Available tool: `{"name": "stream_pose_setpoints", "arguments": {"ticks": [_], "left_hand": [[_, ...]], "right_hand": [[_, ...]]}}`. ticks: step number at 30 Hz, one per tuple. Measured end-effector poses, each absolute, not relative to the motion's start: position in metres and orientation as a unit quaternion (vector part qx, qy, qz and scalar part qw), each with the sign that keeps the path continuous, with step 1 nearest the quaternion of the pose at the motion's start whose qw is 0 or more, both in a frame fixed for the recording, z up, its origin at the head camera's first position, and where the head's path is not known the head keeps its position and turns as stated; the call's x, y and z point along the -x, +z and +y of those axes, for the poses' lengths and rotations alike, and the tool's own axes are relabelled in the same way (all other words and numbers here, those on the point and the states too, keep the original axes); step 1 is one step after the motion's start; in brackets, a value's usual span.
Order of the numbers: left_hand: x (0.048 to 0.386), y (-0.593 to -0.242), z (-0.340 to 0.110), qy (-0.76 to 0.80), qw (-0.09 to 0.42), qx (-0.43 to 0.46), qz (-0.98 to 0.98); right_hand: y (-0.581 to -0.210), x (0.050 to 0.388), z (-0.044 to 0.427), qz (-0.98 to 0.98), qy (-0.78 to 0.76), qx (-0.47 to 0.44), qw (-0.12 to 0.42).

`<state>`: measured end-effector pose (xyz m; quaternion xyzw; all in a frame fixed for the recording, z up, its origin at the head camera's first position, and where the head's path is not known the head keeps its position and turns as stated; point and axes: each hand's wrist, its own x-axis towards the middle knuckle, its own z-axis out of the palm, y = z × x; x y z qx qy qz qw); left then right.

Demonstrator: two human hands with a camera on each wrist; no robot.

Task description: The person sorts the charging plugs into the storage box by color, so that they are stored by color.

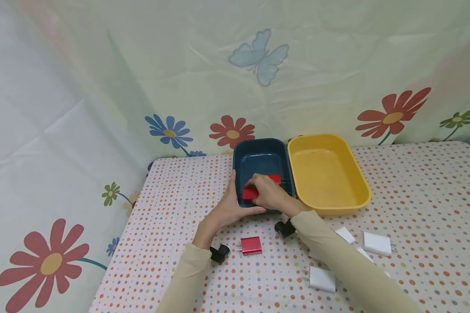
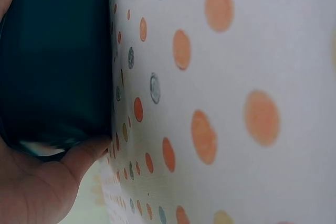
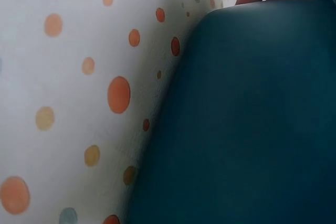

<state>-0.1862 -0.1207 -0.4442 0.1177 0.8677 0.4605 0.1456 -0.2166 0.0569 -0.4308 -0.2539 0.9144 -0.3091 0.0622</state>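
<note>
Inside the dark blue bin [image 1: 261,163], my right hand [image 1: 272,193] pinches a red plug-in charger [image 1: 249,194] near the front wall. Another red charger [image 1: 274,178] lies beside that hand in the bin, its metal prongs toward the right. My left hand [image 1: 230,208] rests against the bin's near left corner, fingers along the left side and thumb stretched along the front. Its thumb [image 2: 86,156] presses the outer wall in the left wrist view. A third red charger [image 1: 251,245] lies on the dotted cloth between my forearms. The right wrist view shows mainly the bin's outer wall [image 3: 247,114].
A yellow bin [image 1: 329,174] stands right against the blue one. Several white chargers lie at the front right, including one by my right sleeve [image 1: 322,279] and another farther right [image 1: 377,243]; the sleeve partly covers some. A flowered curtain [image 1: 172,65] hangs behind the table.
</note>
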Motion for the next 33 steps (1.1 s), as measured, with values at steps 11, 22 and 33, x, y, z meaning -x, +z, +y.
{"name": "stream_pose_setpoints", "arguments": {"ticks": [11, 22, 33], "left_hand": [[0.1838, -0.4478, -0.1231, 0.456, 0.145, -0.111, 0.871], [0.1855, -0.4463, -0.1212, 0.464, 0.143, -0.115, 0.867], [0.1864, -0.4477, -0.1215, 0.465, 0.148, -0.112, 0.865]], "right_hand": [[-0.4325, 0.2138, 0.0536, 0.919, -0.299, 0.244, 0.078], [-0.4326, 0.2166, 0.0545, 0.919, -0.299, 0.250, 0.060], [-0.4333, 0.2133, 0.0582, 0.897, -0.365, 0.250, 0.003]]}}
